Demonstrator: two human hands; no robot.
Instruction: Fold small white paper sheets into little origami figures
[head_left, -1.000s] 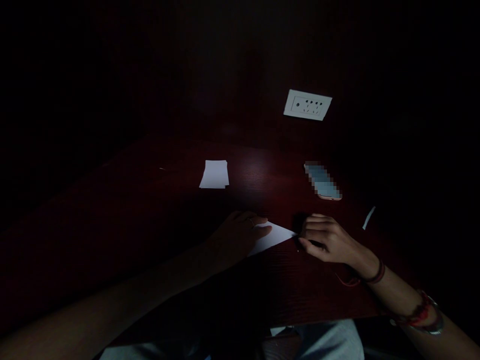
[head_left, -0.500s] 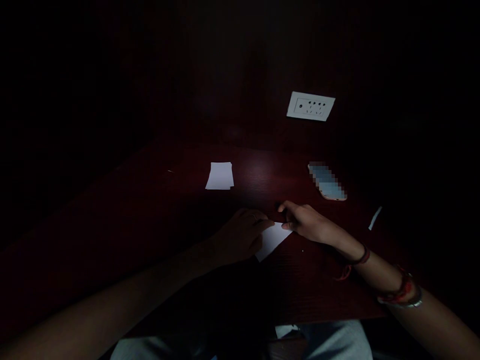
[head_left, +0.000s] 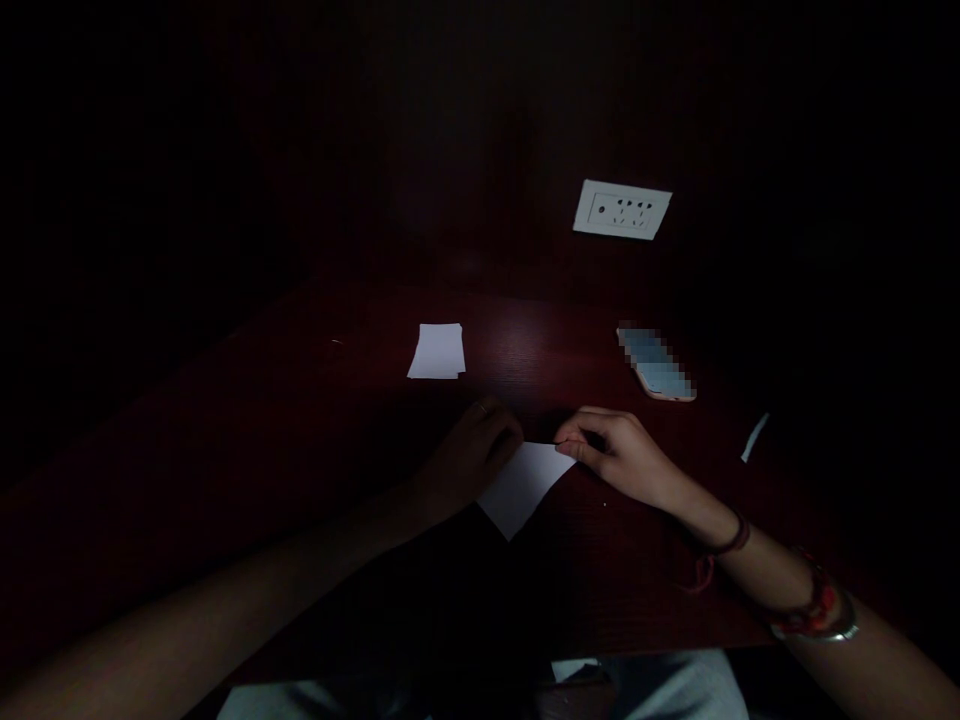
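A white sheet of paper (head_left: 523,490), seemingly folded to a triangle with one corner pointing toward me, lies between my hands near the table's front. On its upper left, my left hand (head_left: 476,450) is closed with fingertips on the paper's edge; shadow darkens this hand. At the upper right corner, my right hand (head_left: 607,450) pinches the paper between thumb and forefinger. Farther back on the table sits a small stack of white paper squares (head_left: 438,352), its edges slightly uneven, touched by neither hand.
A phone (head_left: 656,365) with a blurred screen lies at the back right. To its right is a thin paper strip (head_left: 755,438). A white power socket (head_left: 622,210) is on the dark wall behind the dark red table (head_left: 645,590).
My left hand has shifted left along the paper, baring more of it. The fingers of my right hand have curled in to the paper's corner.
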